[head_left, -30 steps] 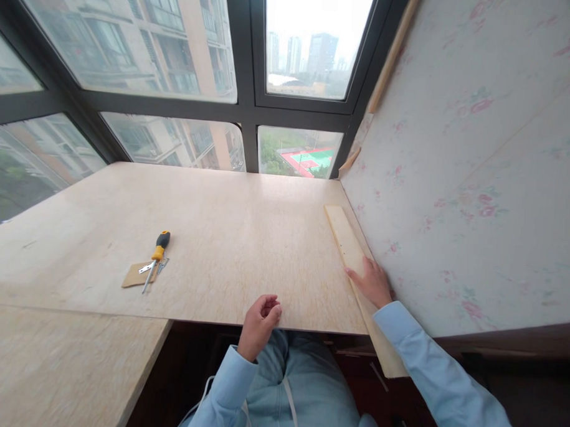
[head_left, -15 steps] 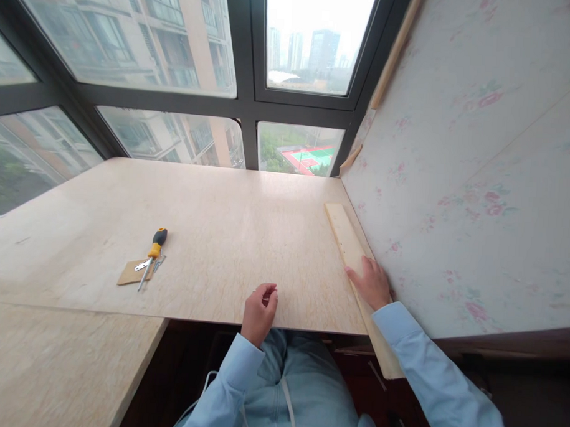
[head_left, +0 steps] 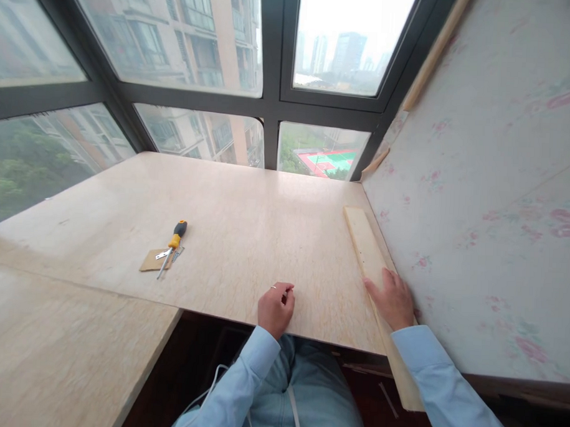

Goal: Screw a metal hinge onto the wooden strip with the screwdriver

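A long pale wooden board [head_left: 359, 231] lies along the wall on the right, its near end sticking out past the countertop edge. My right hand [head_left: 392, 298] grips it near the middle, thumb on its left edge and fingers across the top. Close to the counter's front edge, my left hand [head_left: 277, 308] is closed with fingertips pinched together; whatever is between them is too small to make out. Farther left lies a screwdriver [head_left: 175, 241] with a black and yellow handle. Its shaft crosses a small brown card [head_left: 150, 260], beside a metal bracket [head_left: 162, 254] and some screws [head_left: 177, 254].
The beige marbled countertop [head_left: 247, 231] reaches to dark-framed windows [head_left: 270, 104]. A lower-left counter section [head_left: 60, 343] ends at a corner near my legs. A flowered wall [head_left: 491, 202] borders the board on the right. A white cord [head_left: 208, 385] hangs below.
My view has turned slightly to the left, so everything sits farther right. My right hand stays on the board, and my left hand keeps its closed pose, rolled slightly with its back more visible.
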Tool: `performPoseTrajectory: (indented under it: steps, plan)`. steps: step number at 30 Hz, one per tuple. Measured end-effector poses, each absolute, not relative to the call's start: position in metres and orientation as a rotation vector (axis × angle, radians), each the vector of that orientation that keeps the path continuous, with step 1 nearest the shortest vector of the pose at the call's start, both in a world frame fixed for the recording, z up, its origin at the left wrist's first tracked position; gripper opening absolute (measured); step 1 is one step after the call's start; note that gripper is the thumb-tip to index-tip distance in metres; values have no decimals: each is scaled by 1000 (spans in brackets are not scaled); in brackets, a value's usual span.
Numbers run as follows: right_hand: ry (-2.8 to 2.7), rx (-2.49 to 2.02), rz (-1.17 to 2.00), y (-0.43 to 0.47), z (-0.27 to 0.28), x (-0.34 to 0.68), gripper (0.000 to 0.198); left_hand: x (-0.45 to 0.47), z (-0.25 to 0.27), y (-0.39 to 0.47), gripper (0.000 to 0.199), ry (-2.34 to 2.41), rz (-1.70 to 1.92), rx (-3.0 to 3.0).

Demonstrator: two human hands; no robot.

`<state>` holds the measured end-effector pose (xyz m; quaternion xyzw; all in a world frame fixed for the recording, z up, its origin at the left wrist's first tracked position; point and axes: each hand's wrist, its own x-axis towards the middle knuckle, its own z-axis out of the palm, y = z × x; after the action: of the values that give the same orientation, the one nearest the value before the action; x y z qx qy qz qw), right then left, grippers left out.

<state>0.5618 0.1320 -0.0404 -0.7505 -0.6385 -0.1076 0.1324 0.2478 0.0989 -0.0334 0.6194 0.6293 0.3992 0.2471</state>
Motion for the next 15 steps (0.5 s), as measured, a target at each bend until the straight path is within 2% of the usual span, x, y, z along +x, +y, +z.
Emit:
performPoseTrajectory:
  steps: [5, 11, 15]
  plan:
    - [-1908, -2157, -334, 131, -46, 569, 58, 250, -33, 95, 21, 1692, 1107, 1669]
    - [-1959, -2145, -362, 134, -51, 575, 72, 251, -32, 94, 21, 1706, 1069, 1704]
    - [-1950, -2148, -338, 134, -51, 576, 72, 252, -32, 93, 22, 1692, 1075, 1706]
